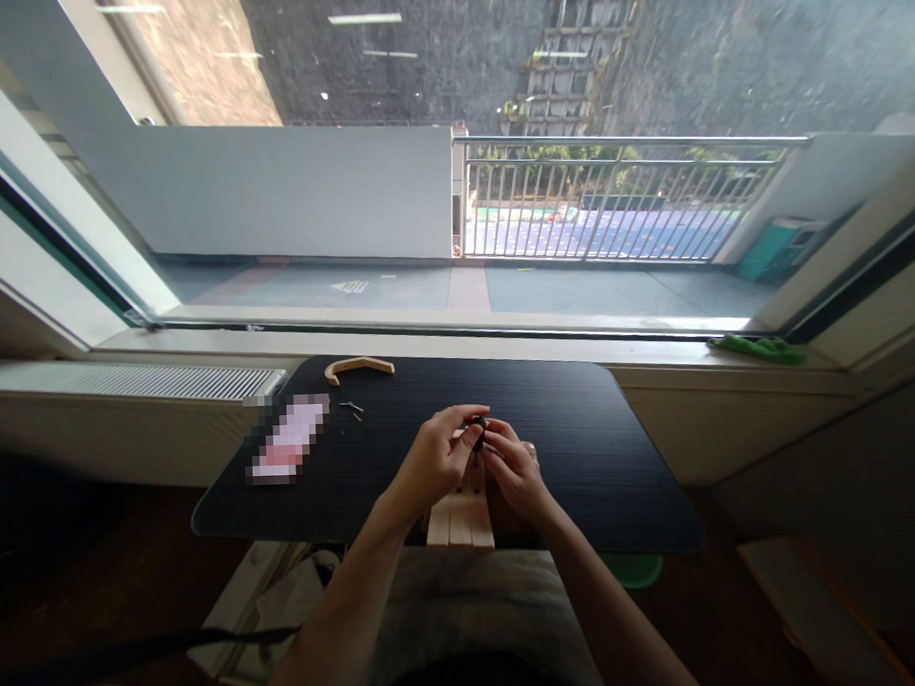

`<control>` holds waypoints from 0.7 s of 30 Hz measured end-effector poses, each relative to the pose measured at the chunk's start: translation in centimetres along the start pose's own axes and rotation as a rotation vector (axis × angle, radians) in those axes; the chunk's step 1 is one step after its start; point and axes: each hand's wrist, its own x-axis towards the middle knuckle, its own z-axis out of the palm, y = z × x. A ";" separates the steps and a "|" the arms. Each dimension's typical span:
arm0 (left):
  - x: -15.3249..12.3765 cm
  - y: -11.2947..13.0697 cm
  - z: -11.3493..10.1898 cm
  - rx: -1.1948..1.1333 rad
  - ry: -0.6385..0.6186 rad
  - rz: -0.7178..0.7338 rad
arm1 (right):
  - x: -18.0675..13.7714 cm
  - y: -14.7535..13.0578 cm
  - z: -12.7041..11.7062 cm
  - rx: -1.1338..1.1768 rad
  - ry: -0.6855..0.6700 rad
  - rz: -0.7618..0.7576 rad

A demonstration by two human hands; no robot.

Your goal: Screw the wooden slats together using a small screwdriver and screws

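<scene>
Over the near middle of the dark table [581,449], both hands meet around a small black rounded piece [480,431]. My left hand [440,456] is closed, with thumb and fingers pinching the piece from the left. From the right, my right hand [516,469] has its fingertips pressed to the same piece, closed around its lower side. Beneath them lies a pale wooden part made of slats [460,523], with dark holes or dots in it. Its upper end is partly hidden by the hands. What the black piece is cannot be made out.
A curved wooden piece [364,364] lies at the table's back left. Several small screws [351,407] are near it, beside a blurred pink-and-white item [296,439]. Beyond the table are a radiator [166,378] and a window sill with a green cloth [758,350].
</scene>
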 end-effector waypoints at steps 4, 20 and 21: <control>-0.1 -0.1 0.0 -0.060 0.008 -0.024 | 0.1 -0.3 0.0 -0.035 -0.015 0.000; -0.3 -0.6 0.4 -0.130 0.026 0.015 | 0.3 -0.8 -0.3 -0.061 -0.033 -0.004; -0.2 -0.7 0.5 -0.136 0.026 0.017 | 0.3 -0.9 -0.3 -0.078 -0.033 -0.001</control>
